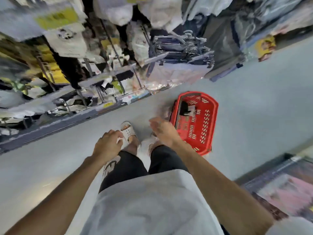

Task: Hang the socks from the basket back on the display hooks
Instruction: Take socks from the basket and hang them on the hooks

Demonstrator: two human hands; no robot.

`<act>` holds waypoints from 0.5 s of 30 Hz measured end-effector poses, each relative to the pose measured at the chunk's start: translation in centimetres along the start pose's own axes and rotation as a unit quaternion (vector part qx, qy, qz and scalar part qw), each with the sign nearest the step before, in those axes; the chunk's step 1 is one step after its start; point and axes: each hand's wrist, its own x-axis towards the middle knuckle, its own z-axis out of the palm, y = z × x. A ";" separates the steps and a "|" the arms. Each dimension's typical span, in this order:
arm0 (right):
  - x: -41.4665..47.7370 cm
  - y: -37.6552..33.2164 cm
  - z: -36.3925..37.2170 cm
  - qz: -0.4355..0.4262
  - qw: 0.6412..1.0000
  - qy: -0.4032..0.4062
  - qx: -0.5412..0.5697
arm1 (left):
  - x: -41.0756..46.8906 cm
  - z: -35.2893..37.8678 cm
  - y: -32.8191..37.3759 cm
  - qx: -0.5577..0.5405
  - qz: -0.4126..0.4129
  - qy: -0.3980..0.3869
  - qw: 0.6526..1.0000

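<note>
Floor (254,99): socks (183,107) in basket (215,106) beyond right hand (165,131); left hand (108,145) apart; all fingers (154,123) loosely curled, empty.

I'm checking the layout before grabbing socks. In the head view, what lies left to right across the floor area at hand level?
left hand → white sandal → right hand → red basket
</note>
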 end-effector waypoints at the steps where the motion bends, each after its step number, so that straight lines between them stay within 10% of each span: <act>1: -1.4 2.7 0.5 0.041 0.999 -0.023 -0.020 | 0.4 0.9 0.4 0.024 0.010 -0.023 0.999; 9: -9.3 18.4 3.7 0.328 0.899 0.101 0.273 | 5.4 9.5 6.4 0.138 0.147 -0.170 0.965; 15: -2.6 27.4 4.1 0.367 0.788 0.195 0.454 | 14.1 18.2 14.1 0.157 0.204 -0.155 0.954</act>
